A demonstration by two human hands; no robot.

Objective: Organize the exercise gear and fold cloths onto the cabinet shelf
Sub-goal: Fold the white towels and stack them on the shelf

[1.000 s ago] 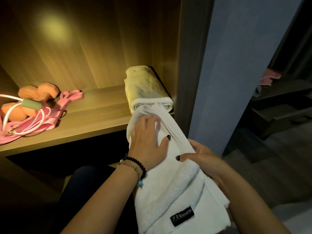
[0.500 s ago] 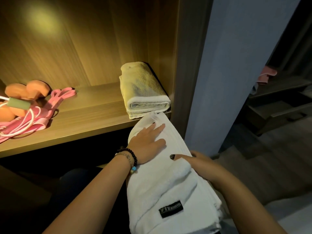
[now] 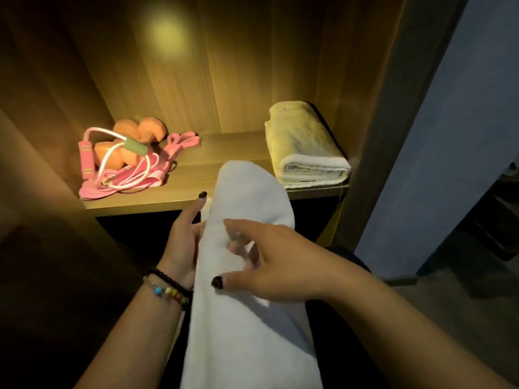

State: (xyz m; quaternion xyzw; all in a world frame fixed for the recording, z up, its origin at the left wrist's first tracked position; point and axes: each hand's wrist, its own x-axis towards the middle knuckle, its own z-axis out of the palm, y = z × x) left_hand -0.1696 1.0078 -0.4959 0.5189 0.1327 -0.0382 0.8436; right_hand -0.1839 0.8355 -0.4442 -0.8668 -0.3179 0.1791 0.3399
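— What's on the shelf point(image 3: 213, 189) from where you stand?

— At the left end, 2 orange dumbbells point(image 3: 134, 141) with a pink-handled skipping rope point(image 3: 112, 164) looped over them and pink resistance bands point(image 3: 168, 155) tangled beside and under. At the right end, a folded yellowish towel point(image 3: 306, 147) lies against the cabinet's side panel point(image 3: 373, 136).

— And the cloth being handled?

— A long white towel point(image 3: 247, 290) runs from the person's lap up to the shelf's front edge; its rounded far end overlaps the edge, in the gap between the gear and the yellowish towel, just beside the latter.

— The hands?

— The left hand point(image 3: 184, 242) lies along the towel's left side, fingers straight, palm against the cloth. The right hand point(image 3: 269, 262) is over the top, fingers loosely curled and spread, thumb on the cloth. I cannot tell whether it grips a fold.

— Anything crowding the spot?

— Only the yellowish towel and the panel on the right. Beyond the panel stands a blue-grey wall point(image 3: 449, 136), with dim furniture farther right.
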